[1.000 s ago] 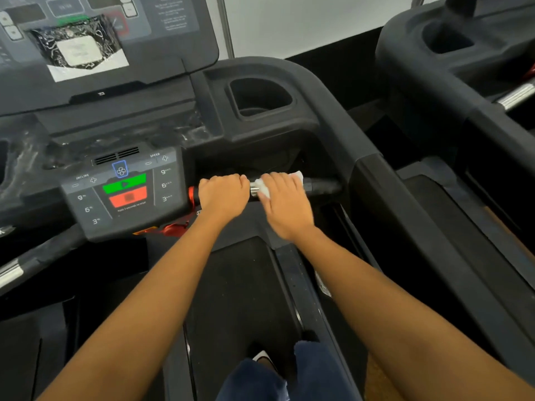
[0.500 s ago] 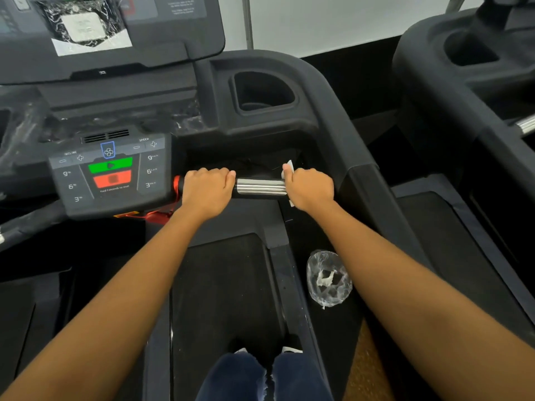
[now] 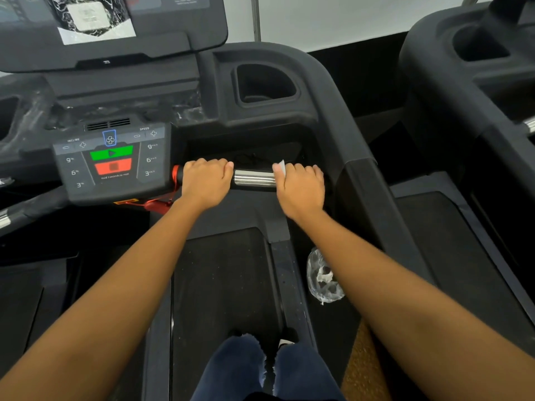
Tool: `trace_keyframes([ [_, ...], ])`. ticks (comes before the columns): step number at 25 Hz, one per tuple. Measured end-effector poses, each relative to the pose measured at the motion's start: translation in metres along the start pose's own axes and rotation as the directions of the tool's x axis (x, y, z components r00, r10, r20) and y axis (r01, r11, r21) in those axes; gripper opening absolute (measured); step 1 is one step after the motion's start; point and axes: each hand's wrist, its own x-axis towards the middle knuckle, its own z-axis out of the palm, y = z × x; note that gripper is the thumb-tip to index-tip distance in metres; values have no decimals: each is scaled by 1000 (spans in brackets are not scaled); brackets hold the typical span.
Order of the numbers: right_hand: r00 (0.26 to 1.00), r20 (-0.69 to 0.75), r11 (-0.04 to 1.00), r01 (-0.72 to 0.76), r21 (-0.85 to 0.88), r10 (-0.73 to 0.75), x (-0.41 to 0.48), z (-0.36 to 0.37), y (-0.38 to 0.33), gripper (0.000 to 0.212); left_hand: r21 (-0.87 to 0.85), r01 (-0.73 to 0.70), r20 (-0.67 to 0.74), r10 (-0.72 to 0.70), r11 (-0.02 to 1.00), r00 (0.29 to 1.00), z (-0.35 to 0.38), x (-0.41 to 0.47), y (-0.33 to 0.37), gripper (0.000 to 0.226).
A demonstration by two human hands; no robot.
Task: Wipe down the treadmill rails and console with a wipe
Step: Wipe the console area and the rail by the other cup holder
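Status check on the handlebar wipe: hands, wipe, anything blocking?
Copy: left hand grips the handlebar beside the control panel. Further right, the right hand holds the wipe round the bar. No obstruction seen.

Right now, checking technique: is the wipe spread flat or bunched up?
Bunched: the wipe is gripped round the handlebar by the right hand; only a white corner shows.

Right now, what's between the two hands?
In the head view, only a bare chrome stretch of the handlebar lies between the left hand and the right hand, which holds the wipe.
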Motion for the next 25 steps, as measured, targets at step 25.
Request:
trace_keyframes([
  [25, 934, -116, 767, -201, 609, 337, -62, 42, -27, 52, -39, -37, -14, 36, 999, 999, 2, -1, -2, 40],
])
